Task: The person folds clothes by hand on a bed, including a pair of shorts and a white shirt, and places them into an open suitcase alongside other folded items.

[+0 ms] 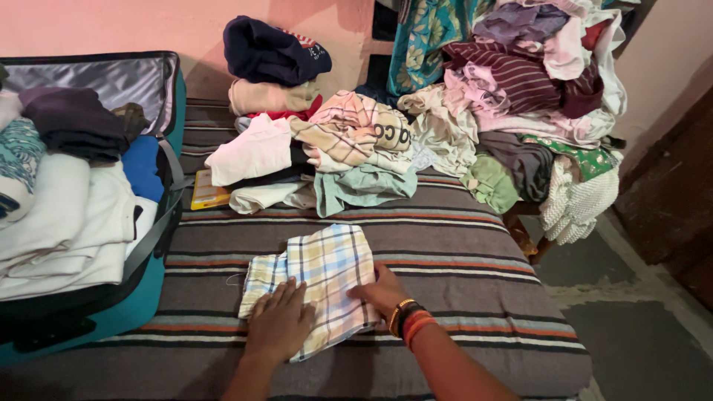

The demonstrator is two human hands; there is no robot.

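A folded checked cloth in pale yellow, blue and white lies on the striped bed cover. My left hand rests flat on its near left part, fingers spread. My right hand, with red and black bangles at the wrist, presses on the cloth's right edge, fingers tucked against the fold. Neither hand lifts the cloth off the bed.
An open teal suitcase with folded white and dark clothes stands at the left. Stacks of folded clothes lie at the back. A big loose heap of clothes fills the back right. A yellow flat object lies by the suitcase. The floor drops off right.
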